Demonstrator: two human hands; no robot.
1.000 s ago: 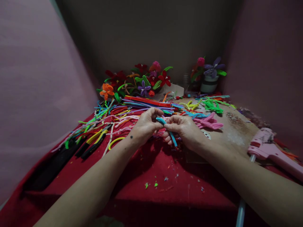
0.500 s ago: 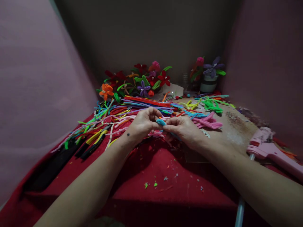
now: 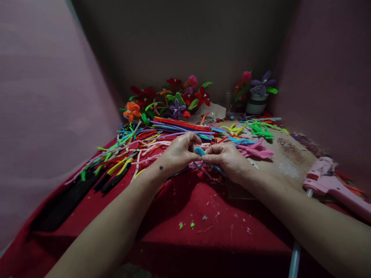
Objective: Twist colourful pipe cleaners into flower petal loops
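Between my two hands is a light-blue pipe cleaner (image 3: 199,151), its upper part bent into a small rounded loop. The fingers of my left hand (image 3: 183,149) pinch it from the left. Thumb and forefinger of my right hand (image 3: 224,157) close on it from the other side, and a length of the blue stem shows below the fingers. Behind the hands lies a bundle of straight pipe cleaners (image 3: 182,124) in red, purple and blue. Folded pink pipe cleaners (image 3: 259,149) rest beyond my right hand.
Yellow-and-black pliers (image 3: 118,170) and loose pipe cleaners (image 3: 108,156) lie at left. At right is a pink glue gun (image 3: 320,175) with a glue stick (image 3: 295,256). Pipe-cleaner flowers (image 3: 177,108) and a potted flower (image 3: 257,102) stand at the back. Scraps dot the red cloth (image 3: 214,231).
The blue loop now stands a little more upright between my fingers, and more of its stem shows below. The whole view has shifted slightly.
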